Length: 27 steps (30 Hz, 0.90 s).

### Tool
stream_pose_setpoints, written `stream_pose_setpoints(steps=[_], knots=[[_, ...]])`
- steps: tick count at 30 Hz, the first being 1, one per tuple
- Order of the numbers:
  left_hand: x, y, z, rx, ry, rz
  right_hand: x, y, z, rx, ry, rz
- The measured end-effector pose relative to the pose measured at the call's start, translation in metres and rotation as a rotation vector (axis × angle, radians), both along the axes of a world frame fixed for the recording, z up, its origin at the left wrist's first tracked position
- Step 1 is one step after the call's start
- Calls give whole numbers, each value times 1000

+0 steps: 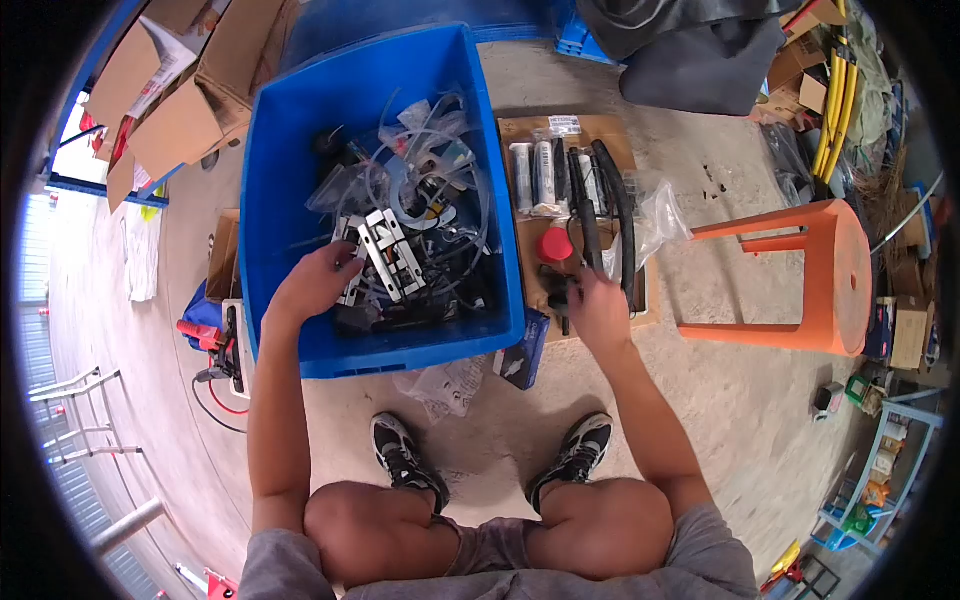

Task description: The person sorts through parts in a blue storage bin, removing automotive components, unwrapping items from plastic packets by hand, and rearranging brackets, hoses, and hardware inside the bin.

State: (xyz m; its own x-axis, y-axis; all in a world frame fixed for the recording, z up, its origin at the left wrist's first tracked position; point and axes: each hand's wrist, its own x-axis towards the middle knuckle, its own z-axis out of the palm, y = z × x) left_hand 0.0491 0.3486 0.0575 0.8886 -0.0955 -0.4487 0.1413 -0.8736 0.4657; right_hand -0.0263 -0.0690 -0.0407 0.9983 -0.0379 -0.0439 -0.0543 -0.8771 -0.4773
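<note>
My left hand [315,284] reaches into the blue bin [380,355] over its near left part. Its thumb and fingers are apart, close to a slotted silvery metal bracket [392,255] lying on the jumble; contact is unclear. Around the bracket are clear tubing [484,215], plastic bags [420,115] and dark parts. My right hand [602,308] is over the cardboard sheet [640,290] beside the bin, fingers curled by small black parts [556,285] and the lower end of a black hose [588,225]. What its fingers hold is hidden. A red cap [555,244] sits just beyond.
White tubes in packaging [544,170] and another black hose [622,220] lie on the cardboard. An orange stool [850,275] lies on its side at right. A dark blue box [522,350] and a plastic bag [445,388] sit before the bin. Cardboard boxes [180,130] stand at left.
</note>
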Motion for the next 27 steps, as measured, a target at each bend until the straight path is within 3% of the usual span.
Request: stream_pose_setpoints(steps=[2, 5, 9, 12, 14, 15, 17, 19, 21, 23, 25, 27], knots=[[-6, 6, -6, 24, 39, -26, 33, 6, 0, 13, -17, 94], [-24, 11, -1, 54, -28, -126, 72, 12, -53, -499, 176, 288], [-74, 0, 46, -49, -189, 17, 86, 14, -60, -470, 191, 308], [-123, 0, 61, -127, -357, 204, 74, 29, 0, -267, 65, 218], [-158, 13, 47, -783, -41, 239, 58, 32, 25, 36, -358, 10], [-163, 14, 49, -1053, 348, 239, 49, 35, 33, 196, -414, -104], [-157, -6, 38, -968, 675, -83, 21, 33, 38, 634, -221, -269], [-164, -25, -22, -758, 624, -264, -8, 29, 12, 718, -134, -317], [-190, -41, -99, -305, 268, -169, -36, 31, -6, 807, -50, -364], [-199, -46, -164, -186, 197, -168, -67, 50, -14, 1087, 5, -574], [-205, -47, -194, -72, 133, -163, -103, 66, -38, 1137, -110, -480], [-207, -46, -206, -79, 129, -513, -128, 85, -34, 814, -346, 67]])
